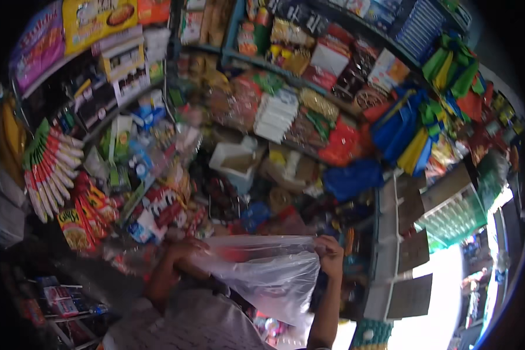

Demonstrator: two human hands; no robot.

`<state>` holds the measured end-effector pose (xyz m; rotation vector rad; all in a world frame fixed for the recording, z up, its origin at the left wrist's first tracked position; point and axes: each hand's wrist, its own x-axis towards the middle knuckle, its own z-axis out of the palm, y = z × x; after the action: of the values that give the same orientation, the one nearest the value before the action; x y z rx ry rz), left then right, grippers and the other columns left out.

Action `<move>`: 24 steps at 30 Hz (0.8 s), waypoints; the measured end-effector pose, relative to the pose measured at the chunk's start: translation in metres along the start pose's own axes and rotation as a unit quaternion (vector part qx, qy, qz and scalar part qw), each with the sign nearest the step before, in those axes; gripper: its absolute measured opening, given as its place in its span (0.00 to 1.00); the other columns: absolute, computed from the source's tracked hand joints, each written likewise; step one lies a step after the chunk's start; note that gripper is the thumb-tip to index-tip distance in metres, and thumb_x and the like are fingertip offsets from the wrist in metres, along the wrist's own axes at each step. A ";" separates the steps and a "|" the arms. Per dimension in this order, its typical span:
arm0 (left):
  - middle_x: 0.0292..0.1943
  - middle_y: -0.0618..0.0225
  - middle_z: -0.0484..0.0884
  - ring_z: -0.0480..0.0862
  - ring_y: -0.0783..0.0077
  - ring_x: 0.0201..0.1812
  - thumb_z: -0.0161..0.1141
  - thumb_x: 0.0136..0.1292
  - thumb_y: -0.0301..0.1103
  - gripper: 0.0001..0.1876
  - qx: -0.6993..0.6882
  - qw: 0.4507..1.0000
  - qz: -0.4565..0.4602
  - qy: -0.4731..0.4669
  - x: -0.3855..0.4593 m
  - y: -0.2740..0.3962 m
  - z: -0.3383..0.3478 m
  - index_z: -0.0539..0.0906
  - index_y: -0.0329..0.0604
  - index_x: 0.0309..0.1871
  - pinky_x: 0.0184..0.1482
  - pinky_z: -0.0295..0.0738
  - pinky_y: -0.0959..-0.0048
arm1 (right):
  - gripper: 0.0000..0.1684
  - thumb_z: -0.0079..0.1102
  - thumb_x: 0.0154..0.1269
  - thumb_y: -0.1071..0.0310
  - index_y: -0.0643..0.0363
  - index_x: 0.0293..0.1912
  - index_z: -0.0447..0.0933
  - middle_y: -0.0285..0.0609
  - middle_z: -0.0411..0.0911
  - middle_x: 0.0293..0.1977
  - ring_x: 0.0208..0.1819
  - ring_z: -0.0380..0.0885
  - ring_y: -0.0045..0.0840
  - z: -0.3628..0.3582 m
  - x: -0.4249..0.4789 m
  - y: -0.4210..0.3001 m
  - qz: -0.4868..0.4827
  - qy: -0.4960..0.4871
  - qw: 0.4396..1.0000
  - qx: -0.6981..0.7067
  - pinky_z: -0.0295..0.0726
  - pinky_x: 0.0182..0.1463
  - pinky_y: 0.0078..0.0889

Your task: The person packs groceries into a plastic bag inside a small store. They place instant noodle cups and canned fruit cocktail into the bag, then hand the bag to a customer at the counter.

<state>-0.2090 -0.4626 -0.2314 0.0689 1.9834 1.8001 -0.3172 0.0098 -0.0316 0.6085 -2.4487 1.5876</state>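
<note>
Between my two hands a clear plastic bag [269, 269] is stretched wide, its upper edge nearly straight and its body hanging down in front of my shirt. At the bag's left end is my left hand [187, 250], dark and blurred, with the plastic at its fingers. My right hand [330, 251] pinches the top right corner of the bag, with the forearm running up from below. A red patch shows through the thin plastic. The fingertips of my left hand are hard to make out.
Crowded goods fill the shelves [288, 72] ahead. A pale box [236, 159] sits beyond the bag. Blue, yellow and green bags [398, 127] hang at right, above cardboard flaps [411, 297]. On the left hang fanned sachets [54, 168] and red-and-yellow packets [87, 214].
</note>
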 end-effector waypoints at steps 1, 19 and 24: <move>0.51 0.65 0.86 0.83 0.70 0.52 0.63 0.57 0.29 0.17 0.056 0.998 0.013 0.037 0.006 0.001 -0.012 0.86 0.44 0.52 0.57 0.76 0.72 | 0.11 0.65 0.59 0.73 0.60 0.44 0.84 0.42 0.81 0.37 0.46 0.79 0.31 0.014 0.039 -0.004 0.014 0.011 0.998 0.059 0.77 0.52 0.30; 0.45 0.57 0.84 0.85 0.56 0.45 0.69 0.58 0.38 0.10 0.240 0.779 0.034 0.578 0.132 0.264 -0.012 0.87 0.40 0.29 0.48 0.79 0.64 | 0.12 0.60 0.52 0.69 0.58 0.39 0.80 0.52 0.77 0.43 0.49 0.76 0.45 0.281 0.662 -0.001 -0.526 -0.213 0.759 -0.318 0.77 0.52 0.46; 0.43 0.61 0.84 0.85 0.58 0.42 0.67 0.61 0.38 0.12 0.299 0.755 0.102 0.574 0.177 0.330 -0.073 0.85 0.39 0.29 0.44 0.80 0.67 | 0.15 0.62 0.51 0.71 0.53 0.41 0.84 0.40 0.75 0.50 0.58 0.71 0.37 0.336 0.760 -0.017 -0.595 -0.178 0.707 -0.339 0.72 0.62 0.40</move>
<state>-0.4806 -0.4233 0.0340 -0.8549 3.4630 1.2598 -0.9691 -0.4873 0.1042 1.8572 -1.7329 0.0369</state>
